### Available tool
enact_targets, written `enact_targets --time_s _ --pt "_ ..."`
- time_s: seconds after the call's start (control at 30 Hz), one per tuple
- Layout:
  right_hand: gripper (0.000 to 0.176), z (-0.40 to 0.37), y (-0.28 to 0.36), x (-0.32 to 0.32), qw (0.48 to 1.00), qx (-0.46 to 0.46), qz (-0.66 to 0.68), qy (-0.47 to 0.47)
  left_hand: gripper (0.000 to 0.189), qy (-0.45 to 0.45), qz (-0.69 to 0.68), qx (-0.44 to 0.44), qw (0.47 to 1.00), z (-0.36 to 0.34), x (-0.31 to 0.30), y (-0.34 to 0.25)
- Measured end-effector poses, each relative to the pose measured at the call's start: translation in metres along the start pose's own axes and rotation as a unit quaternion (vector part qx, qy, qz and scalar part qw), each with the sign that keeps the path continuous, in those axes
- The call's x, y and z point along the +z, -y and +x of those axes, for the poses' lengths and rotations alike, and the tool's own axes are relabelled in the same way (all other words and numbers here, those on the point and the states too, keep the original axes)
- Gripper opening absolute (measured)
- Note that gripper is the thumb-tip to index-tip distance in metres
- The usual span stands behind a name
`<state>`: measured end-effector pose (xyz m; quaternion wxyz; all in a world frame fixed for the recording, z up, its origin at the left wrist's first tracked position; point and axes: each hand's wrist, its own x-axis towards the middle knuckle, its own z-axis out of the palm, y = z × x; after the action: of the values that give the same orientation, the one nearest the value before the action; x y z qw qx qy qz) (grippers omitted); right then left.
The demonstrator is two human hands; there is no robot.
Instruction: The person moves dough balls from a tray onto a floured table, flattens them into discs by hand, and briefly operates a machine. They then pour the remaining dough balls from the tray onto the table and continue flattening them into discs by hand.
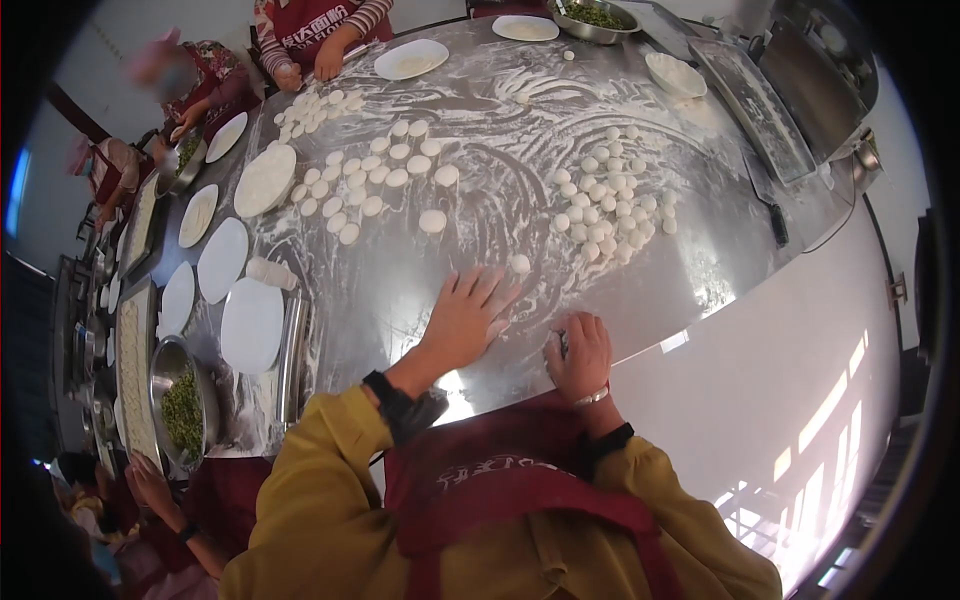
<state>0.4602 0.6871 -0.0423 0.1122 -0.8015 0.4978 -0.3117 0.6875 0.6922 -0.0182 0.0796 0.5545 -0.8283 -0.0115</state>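
Note:
My left hand (pixel 462 322) lies palm down with its fingers spread on the floured steel table (pixel 480 210). A single small dough ball (pixel 520 264) sits just beyond its fingertips. My right hand (pixel 582 360) rests near the table's front edge, its fingers curled in towards the thumb; whatever is inside them, if anything, is hidden. A cluster of white dough balls (pixel 612 205) lies ahead on the right. Several flattened dough pieces (pixel 397 152) are spread ahead on the left.
White plates (pixel 222 258) line the left side, near a steel bowl (pixel 207 400) of chopped green filling. A knife-like tool (pixel 778 222) lies by the right edge. Across the table, a co-worker's hands (pixel 330 62) are near more dough pieces. Another person's hand (pixel 150 485) is at lower left.

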Motion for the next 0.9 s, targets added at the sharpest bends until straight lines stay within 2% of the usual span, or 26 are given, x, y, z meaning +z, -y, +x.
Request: enact_targets --time_s 0.1,0.2,0.23,0.3,0.33,0.37,0.4,0.47,0.5,0.6,0.7,0.8,0.9 --pt "0.026 -0.001 0.001 0.000 1.000 -0.006 -0.009 0.003 0.055 -0.016 -0.055 -0.015 0.998 -0.047 -0.017 -0.019" --pt "0.029 -0.001 0.005 0.003 0.999 -0.016 0.041 -0.006 0.054 -0.078 -0.183 -0.129 0.972 -0.091 -0.008 -0.016" --pt "0.031 -0.003 0.013 0.002 0.994 0.009 0.107 0.027 0.048 -0.132 -0.188 -0.160 0.960 -0.102 -0.011 -0.018" --pt "0.036 -0.008 0.033 0.005 0.966 0.059 0.235 0.091 0.047 -0.152 -0.229 -0.212 0.938 -0.121 -0.006 -0.011" --pt "0.038 -0.010 0.044 0.009 0.961 0.048 0.250 0.103 0.047 -0.163 -0.248 -0.238 0.925 -0.127 -0.007 -0.008" --pt "0.041 -0.012 0.056 0.013 0.956 0.037 0.266 0.116 0.037 -0.200 -0.234 -0.264 0.914 -0.130 -0.010 -0.012" --pt "0.044 -0.014 0.063 0.017 0.950 0.026 0.282 0.130 0.035 -0.201 -0.280 -0.286 0.894 -0.135 -0.008 -0.011" --pt "0.045 -0.012 0.069 0.025 0.974 -0.049 0.211 0.060 0.030 -0.203 -0.369 -0.328 0.846 -0.142 -0.006 -0.007" --pt "0.046 -0.010 0.072 0.028 0.980 -0.088 0.176 0.024 0.028 -0.198 -0.373 -0.329 0.844 -0.146 -0.007 -0.006" --pt "0.046 0.002 0.081 0.008 0.994 -0.058 -0.041 -0.079 0.030 -0.162 -0.373 -0.337 0.849 -0.151 -0.014 -0.003" --pt "0.039 0.006 0.047 0.014 0.994 -0.041 -0.075 -0.064 0.029 -0.190 -0.442 -0.291 0.827 -0.149 -0.007 -0.004" --pt "0.038 0.011 0.012 0.026 0.999 -0.040 -0.004 -0.014 0.031 -0.181 -0.387 -0.287 0.857 -0.147 0.002 -0.004" --pt "0.036 0.011 0.028 0.022 0.995 0.026 0.092 0.043 0.039 -0.181 -0.243 -0.239 0.922 -0.154 -0.001 0.002"
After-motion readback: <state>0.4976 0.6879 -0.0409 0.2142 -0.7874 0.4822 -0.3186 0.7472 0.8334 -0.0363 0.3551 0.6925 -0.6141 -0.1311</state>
